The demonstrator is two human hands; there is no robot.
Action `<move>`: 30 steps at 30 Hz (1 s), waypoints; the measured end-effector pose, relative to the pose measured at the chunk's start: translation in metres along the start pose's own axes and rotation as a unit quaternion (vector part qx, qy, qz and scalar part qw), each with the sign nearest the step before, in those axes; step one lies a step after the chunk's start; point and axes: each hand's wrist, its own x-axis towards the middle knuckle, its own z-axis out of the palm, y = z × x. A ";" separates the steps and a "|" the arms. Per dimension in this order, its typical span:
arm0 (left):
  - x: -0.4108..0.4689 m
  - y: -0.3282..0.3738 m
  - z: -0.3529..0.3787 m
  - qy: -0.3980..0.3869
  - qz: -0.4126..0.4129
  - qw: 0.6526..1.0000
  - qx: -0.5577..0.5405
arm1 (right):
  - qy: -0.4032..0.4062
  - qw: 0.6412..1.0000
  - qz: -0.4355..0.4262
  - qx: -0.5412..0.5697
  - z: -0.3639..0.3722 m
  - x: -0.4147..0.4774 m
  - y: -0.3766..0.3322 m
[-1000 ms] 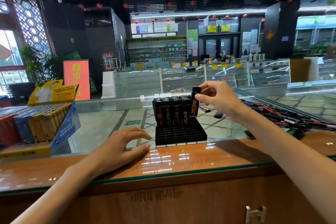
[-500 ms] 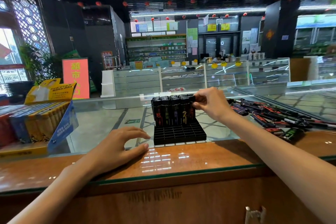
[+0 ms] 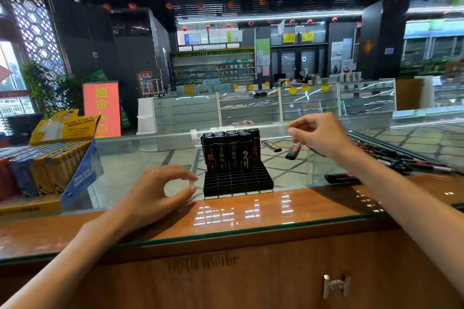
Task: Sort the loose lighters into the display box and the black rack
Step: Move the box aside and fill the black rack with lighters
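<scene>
Resting on the near part of the glass-topped surface [image 3: 251, 211], the left hand [image 3: 155, 195] lies just left of the black rack [image 3: 238, 182] without touching it. Its fingers [image 3: 175, 172] are loosely curled. The index tip and thumb tip are a little apart, so they form an open ring with nothing held in it. The right hand [image 3: 319, 137] hangs in the air to the right of the rack, above the surface. Its fingers [image 3: 300, 124] are bent inward over the thumb with a narrow gap between. Nothing shows in the grasp, though the hand is slightly blurred.

The rack sits near the middle of the surface. Its far rows are filled with dark lighters [image 3: 231, 152] standing on end, each printed with a coloured mark, and its near rows of cells are unfilled. Just right of the rack and a little farther off, two loose lighters lie flat on the glass: a silver-tipped lighter [image 3: 271, 146] and a red-marked lighter [image 3: 293, 152], which lies below the right hand. A heap of lighters [image 3: 399, 160] stretches along the far right. A single black lighter [image 3: 341, 178] lies nearer, at the edge of the wooden strip.

At the left edge stands the display box [image 3: 80, 178], with its blue front flap lowered and its yellow lid [image 3: 65, 125] raised. It is packed with upright lighters in red, blue and yellow rows.
</scene>
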 end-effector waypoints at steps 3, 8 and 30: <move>0.020 0.033 0.004 0.077 0.056 0.995 -0.011 | 0.012 0.996 0.001 -0.093 -0.053 -0.007 0.024; 0.078 0.098 0.042 0.020 0.107 0.992 -0.069 | 0.027 0.974 0.079 -0.211 -0.137 -0.029 0.086; 0.179 0.153 0.152 -0.126 -0.061 0.990 -0.034 | 0.017 0.953 0.075 -0.293 -0.191 -0.065 0.147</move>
